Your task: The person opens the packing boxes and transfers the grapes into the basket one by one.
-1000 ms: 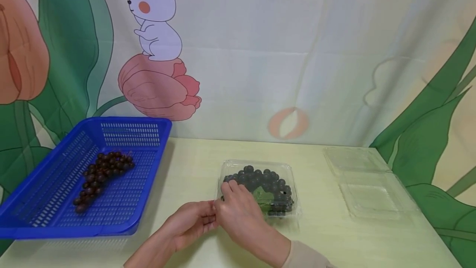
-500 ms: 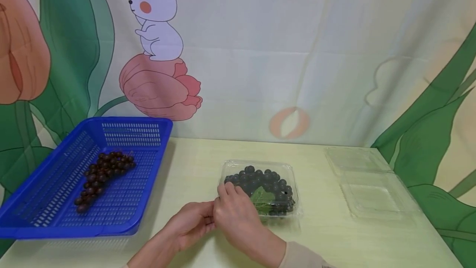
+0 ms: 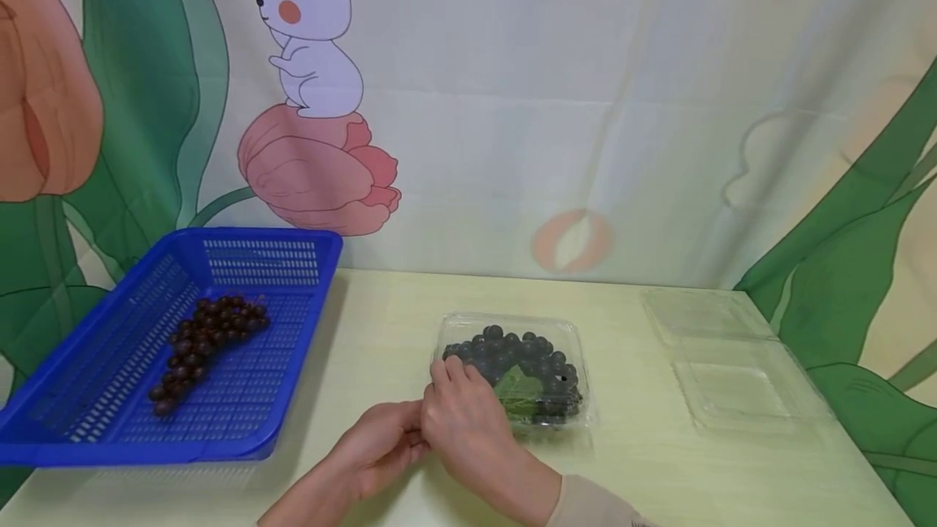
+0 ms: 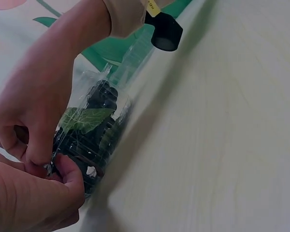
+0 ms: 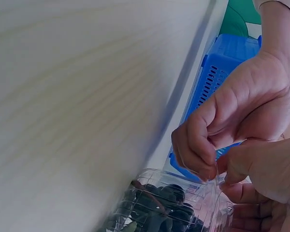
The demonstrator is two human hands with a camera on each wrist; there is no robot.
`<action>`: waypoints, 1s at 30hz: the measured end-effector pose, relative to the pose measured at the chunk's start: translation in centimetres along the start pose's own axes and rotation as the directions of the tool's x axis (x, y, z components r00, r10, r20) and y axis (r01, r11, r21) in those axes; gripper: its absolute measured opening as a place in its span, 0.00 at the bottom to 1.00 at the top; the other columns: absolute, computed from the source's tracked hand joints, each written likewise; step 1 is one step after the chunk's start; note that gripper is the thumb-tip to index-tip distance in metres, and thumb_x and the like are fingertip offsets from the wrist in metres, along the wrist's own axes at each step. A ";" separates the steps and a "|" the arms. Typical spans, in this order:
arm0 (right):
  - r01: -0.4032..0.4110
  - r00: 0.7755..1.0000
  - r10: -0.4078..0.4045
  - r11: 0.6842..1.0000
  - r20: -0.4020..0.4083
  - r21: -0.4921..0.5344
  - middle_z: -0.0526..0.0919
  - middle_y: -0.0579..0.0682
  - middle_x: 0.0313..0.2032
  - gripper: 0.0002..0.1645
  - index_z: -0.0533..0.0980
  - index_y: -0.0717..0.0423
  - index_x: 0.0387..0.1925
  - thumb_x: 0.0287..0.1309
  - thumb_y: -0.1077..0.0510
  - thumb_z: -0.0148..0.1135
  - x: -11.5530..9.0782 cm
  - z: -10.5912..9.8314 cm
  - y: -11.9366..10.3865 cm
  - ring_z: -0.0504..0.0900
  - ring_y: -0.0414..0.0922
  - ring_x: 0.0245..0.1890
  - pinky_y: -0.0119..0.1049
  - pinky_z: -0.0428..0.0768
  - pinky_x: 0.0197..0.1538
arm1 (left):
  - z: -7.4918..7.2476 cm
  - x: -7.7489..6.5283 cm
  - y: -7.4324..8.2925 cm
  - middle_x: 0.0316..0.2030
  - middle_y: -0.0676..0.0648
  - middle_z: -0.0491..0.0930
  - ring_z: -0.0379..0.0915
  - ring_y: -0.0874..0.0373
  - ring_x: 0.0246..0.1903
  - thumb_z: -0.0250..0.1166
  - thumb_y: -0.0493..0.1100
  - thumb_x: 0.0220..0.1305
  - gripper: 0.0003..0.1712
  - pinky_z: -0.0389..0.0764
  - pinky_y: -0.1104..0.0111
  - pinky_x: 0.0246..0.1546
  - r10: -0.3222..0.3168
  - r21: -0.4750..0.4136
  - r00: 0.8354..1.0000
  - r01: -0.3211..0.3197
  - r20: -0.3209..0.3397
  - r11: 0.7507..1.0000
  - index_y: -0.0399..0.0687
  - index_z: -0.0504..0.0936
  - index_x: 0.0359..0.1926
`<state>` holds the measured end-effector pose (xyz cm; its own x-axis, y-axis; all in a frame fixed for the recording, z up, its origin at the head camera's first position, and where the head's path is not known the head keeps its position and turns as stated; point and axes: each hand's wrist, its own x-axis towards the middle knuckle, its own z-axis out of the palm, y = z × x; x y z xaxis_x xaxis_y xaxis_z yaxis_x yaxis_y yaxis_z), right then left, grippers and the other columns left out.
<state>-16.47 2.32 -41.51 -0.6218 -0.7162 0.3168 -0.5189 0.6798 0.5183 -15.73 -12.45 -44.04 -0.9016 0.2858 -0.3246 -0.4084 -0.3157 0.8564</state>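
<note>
A clear plastic clamshell box (image 3: 512, 324) stands on the table, lid down, with dark grapes (image 3: 505, 348) and a green leaf (image 3: 518, 393) inside. At its near left corner my left hand (image 3: 381, 442) pinches the rim between thumb and fingers. My right hand (image 3: 472, 429) grips the same corner, its fingers over the edge and hiding part of it in the head view. In the left wrist view the fingertips of the left hand (image 4: 34, 193) and right hand (image 4: 38, 92) meet at the rim. The right wrist view shows a brown stem (image 5: 152, 195) among the grapes.
On the left, a blue plastic basket (image 3: 293, 405) holds a bunch of reddish-brown grapes (image 3: 198, 348). An open clear clamshell box (image 3: 732, 385) lies at the right of the pale table (image 3: 637, 470). A printed curtain (image 3: 498, 104) hangs behind.
My right hand has shifted slightly left and nearer along the box's corner. The left hand stays at the rim. The whole scene has drifted a little to the right in the head view.
</note>
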 end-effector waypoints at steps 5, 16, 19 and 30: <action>-0.003 1.000 0.003 1.000 0.023 -0.005 0.67 0.48 0.30 0.16 0.78 0.52 0.26 0.46 0.50 0.78 -0.1 -0.1 -0.2 0.64 0.45 0.32 0.32 0.69 0.33 | 0.0 -0.1 -0.2 0.34 0.47 0.80 0.75 0.61 0.33 0.55 0.32 0.73 0.13 0.80 0.70 0.39 0.000 0.019 1.000 0.000 -0.003 1.000 0.26 0.79 0.51; 0.007 1.000 -0.007 1.000 0.000 -0.016 0.67 0.48 0.31 0.18 0.76 0.51 0.24 0.51 0.47 0.77 -0.4 0.1 -0.3 0.62 0.45 0.32 0.33 0.67 0.33 | -0.5 0.0 -0.1 0.38 0.47 0.83 0.81 0.60 0.39 0.54 0.31 0.75 0.19 0.83 0.69 0.45 -0.021 0.010 0.998 0.021 0.057 1.000 0.21 0.74 0.59; 0.021 1.000 -0.021 1.000 0.009 0.007 0.67 0.48 0.32 0.17 0.77 0.51 0.26 0.52 0.48 0.76 -0.4 -0.1 -0.1 0.62 0.46 0.32 0.33 0.67 0.33 | -0.5 0.0 0.1 0.38 0.46 0.83 0.82 0.60 0.39 0.55 0.32 0.74 0.18 0.83 0.68 0.45 -0.029 0.012 0.998 0.029 0.063 1.000 0.21 0.75 0.59; 0.002 1.000 0.000 0.995 -0.020 0.102 0.68 0.47 0.32 0.12 0.80 0.49 0.26 0.42 0.58 0.79 -0.8 -0.4 0.7 0.62 0.45 0.34 0.30 0.68 0.35 | -0.2 0.2 0.0 0.39 0.44 0.83 0.82 0.58 0.40 0.54 0.31 0.74 0.21 0.84 0.67 0.48 -0.034 0.079 0.999 0.031 0.039 0.996 0.18 0.72 0.61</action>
<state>-16.15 3.35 -41.10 -0.6099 -0.7195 0.3323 -0.5777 0.6906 0.4351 -15.93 -12.60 -44.23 -0.8811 0.3313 -0.3376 -0.4233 -0.2339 0.8753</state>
